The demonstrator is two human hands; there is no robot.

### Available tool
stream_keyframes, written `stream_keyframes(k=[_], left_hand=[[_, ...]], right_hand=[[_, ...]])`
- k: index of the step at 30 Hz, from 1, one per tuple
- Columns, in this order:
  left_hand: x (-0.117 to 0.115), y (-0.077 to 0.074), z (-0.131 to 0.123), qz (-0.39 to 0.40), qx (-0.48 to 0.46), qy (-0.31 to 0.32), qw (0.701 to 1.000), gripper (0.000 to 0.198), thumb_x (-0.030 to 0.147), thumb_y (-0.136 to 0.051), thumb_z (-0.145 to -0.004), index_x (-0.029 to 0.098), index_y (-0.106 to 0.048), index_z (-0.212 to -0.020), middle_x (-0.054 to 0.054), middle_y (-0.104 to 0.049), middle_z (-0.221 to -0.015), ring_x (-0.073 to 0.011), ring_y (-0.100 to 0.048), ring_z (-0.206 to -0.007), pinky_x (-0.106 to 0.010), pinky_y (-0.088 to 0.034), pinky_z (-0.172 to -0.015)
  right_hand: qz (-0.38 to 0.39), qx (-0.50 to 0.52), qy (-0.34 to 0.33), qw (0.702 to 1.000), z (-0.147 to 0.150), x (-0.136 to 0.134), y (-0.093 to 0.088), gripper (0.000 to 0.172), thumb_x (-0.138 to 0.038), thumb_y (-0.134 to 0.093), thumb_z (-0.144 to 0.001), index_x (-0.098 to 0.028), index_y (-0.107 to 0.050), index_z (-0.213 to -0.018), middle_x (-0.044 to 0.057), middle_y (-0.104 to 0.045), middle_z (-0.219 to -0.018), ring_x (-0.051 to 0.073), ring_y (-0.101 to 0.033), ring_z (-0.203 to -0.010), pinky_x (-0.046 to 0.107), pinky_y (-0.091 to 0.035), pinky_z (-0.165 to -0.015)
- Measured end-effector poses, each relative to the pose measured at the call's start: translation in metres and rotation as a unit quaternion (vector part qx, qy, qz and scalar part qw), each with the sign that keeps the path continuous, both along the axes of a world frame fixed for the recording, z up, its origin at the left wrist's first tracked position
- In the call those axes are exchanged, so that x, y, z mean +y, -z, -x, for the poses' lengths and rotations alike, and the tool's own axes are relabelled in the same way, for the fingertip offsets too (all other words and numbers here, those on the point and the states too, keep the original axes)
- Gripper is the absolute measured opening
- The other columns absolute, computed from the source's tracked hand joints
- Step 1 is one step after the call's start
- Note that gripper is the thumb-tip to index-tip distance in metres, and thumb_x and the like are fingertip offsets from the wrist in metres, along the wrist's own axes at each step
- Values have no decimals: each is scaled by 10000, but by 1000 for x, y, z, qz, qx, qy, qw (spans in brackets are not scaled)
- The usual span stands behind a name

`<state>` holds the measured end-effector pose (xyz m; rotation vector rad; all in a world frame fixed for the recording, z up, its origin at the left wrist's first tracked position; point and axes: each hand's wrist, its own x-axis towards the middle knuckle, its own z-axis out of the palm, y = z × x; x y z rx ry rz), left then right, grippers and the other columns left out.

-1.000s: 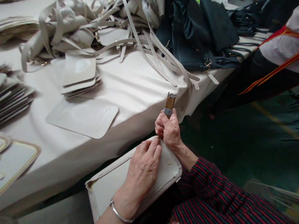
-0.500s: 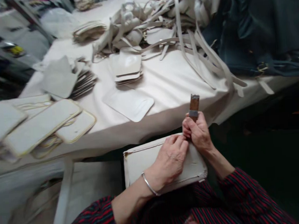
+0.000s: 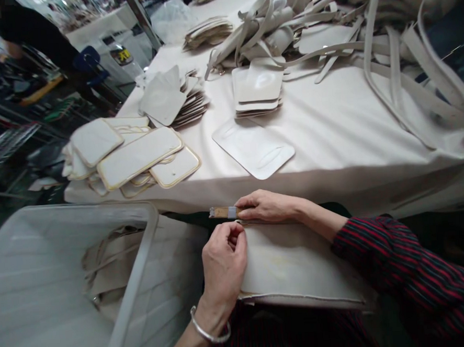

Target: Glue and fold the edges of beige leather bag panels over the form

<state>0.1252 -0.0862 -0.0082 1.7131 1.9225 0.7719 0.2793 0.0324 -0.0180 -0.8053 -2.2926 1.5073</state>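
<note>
A cream leather bag body (image 3: 296, 264), box-like with raw seam edges, lies across my lap. At its far left corner my left hand (image 3: 223, 258), a silver bangle on the wrist, is closed in a pinch on the edge. My right hand (image 3: 269, 207) is wrapped around a flat wooden tool with a grey band (image 3: 222, 212), whose worn end points left past the fingers. The tool's other end is hidden under that hand, which rests along the bag's far edge, close to the left fingertips.
A cloth-covered table (image 3: 331, 131) stands ahead, bearing yellow-edged panels (image 3: 140, 155), stacked flaps (image 3: 256, 88), a loose flap (image 3: 254, 148) and a heap of straps (image 3: 325, 26). A white plastic bin (image 3: 142, 252) with leather pieces is at left. Beyond, a person in black (image 3: 35, 33) bends over.
The bag body has been turned on my lap. My right hand has come left with the tool, which now points left instead of up. My view has swung left, showing the bin.
</note>
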Motion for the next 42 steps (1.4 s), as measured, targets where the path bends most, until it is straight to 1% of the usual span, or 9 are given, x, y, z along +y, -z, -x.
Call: stream_keyframes(k=[6, 11, 15, 22, 25, 27, 31, 36, 42], left_hand=[[7, -1, 17, -16, -27, -41, 999, 183, 346, -614, -830, 204, -613, -945, -30, -631, -918, -179, -579, -856, -309, -443, -799], [23, 29, 41, 55, -201, -70, 976, 277, 433, -649, -808, 194, -585, -933, -15, -597, -874, -160, -544, -815, -289, -429, -755], [11, 45, 31, 68, -262, -101, 957, 322, 471, -627, -825, 189, -533, -949, 5, -584, -812, -129, -547, -738, -248, -431, -673], [-14, 43, 16, 71, -330, -123, 933, 336, 442, -706, -775, 187, -532, -907, 20, -569, -775, -98, -511, -683, -208, -409, -632], [-15, 38, 18, 95, -375, -107, 916, 344, 432, -737, -748, 182, -547, -888, 18, -580, -753, -98, -515, -666, -202, -402, -608], [-13, 34, 21, 137, -470, -91, 867, 352, 436, -729, -756, 188, -556, -936, 10, -602, -789, -101, -542, -676, -205, -422, -611], [-4, 32, 27, 162, -621, -98, 760, 375, 429, -677, -807, 212, -582, -1098, -2, -621, -877, -88, -572, -731, -194, -456, -669], [6, 45, 28, 183, -566, -64, 801, 349, 385, -700, -798, 181, -623, -1071, -53, -652, -974, -122, -595, -799, -231, -467, -711], [6, 49, 24, 168, -539, -67, 823, 311, 384, -722, -782, 188, -629, -1005, 0, -605, -834, -94, -537, -740, -207, -426, -671]], right_hand=[[129, -17, -143, 981, 5, 26, 7, 267, -331, -528, -889, -129, -687, -962, -5, -594, -772, 107, -466, -663, 223, -365, -611], [173, -39, -171, 969, 4, 29, 8, 237, -322, -564, -870, -121, -688, -886, -32, -528, -666, 82, -388, -579, 223, -314, -555], [170, -52, -194, 965, 2, 32, 7, 296, -304, -599, -851, -114, -690, -1059, 20, -647, -861, 115, -521, -721, 228, -395, -676], [-60, -213, -117, 968, 0, 4, -21, 543, -435, -745, -730, -153, -515, -1133, 48, -644, -872, 154, -540, -685, 240, -334, -573], [-219, -270, -126, 929, 1, -18, -42, 373, -406, -685, -801, -169, -531, -1044, 65, -637, -814, 175, -537, -660, 262, -272, -567], [-242, -266, -130, 924, 1, -25, -51, 193, -278, -638, -832, -179, -538, -964, 45, -606, -744, 157, -504, -616, 264, -247, -563], [-30, -49, 76, 995, 14, -22, -49, 129, -220, -520, -884, -204, -426, -798, -51, -422, -592, 90, -347, -492, 230, -237, -498], [261, 358, 328, 834, 59, -18, -17, 372, -466, -556, -893, -240, -297, -750, -109, -256, -558, 61, -200, -424, 193, -207, -400], [262, 393, 310, 825, 76, -24, 3, 336, -427, -587, -901, -236, -342, -775, -110, -304, -545, 57, -221, -424, 185, -216, -383]])
